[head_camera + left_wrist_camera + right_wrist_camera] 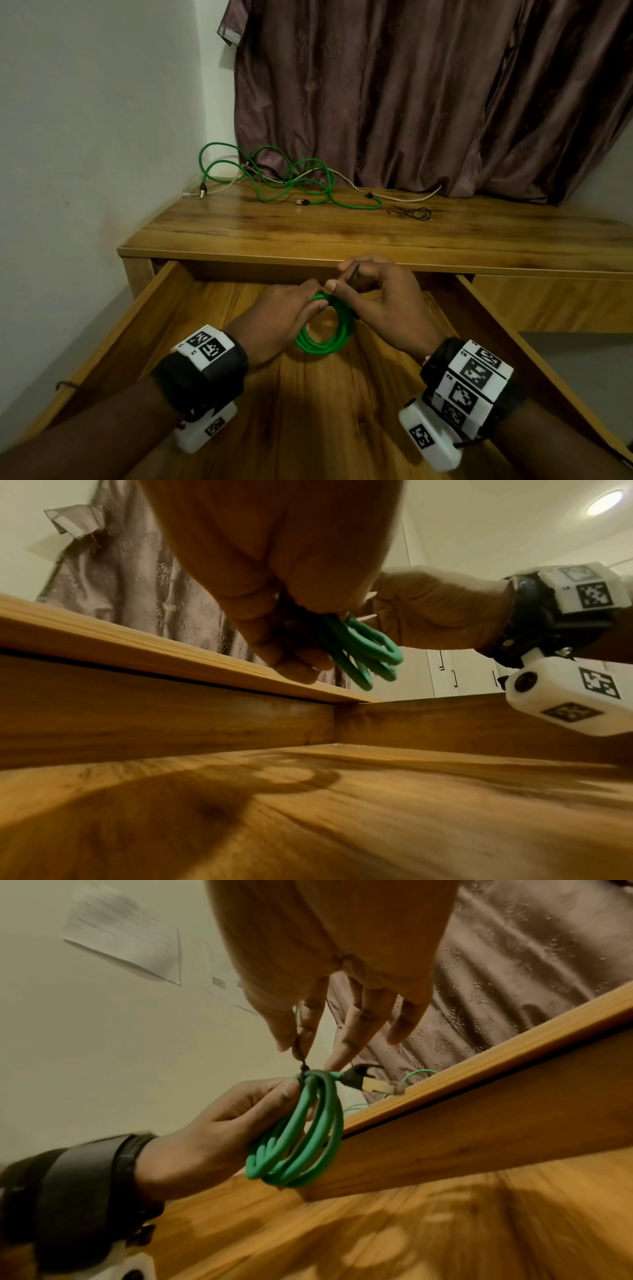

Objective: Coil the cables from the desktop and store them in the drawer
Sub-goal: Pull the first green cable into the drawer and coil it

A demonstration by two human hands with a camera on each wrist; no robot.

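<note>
step: tying off the green coil [325,329] over the open drawer [164,308] | left hand [284,315] fingers grip the loops, right hand [373,301] fingers pinch the black tie [303,1066] | next: probably cinch it snug, drop coil in, more cables [274,174] on desk [445,236]

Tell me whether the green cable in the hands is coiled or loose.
Coiled. The green cable hangs in several stacked loops from the left hand, while the right hand pinches a thin black tie wrapped around the bundle's top.

A home room: draped curtain [428,102] behind wooden desk [342,229].
</note>
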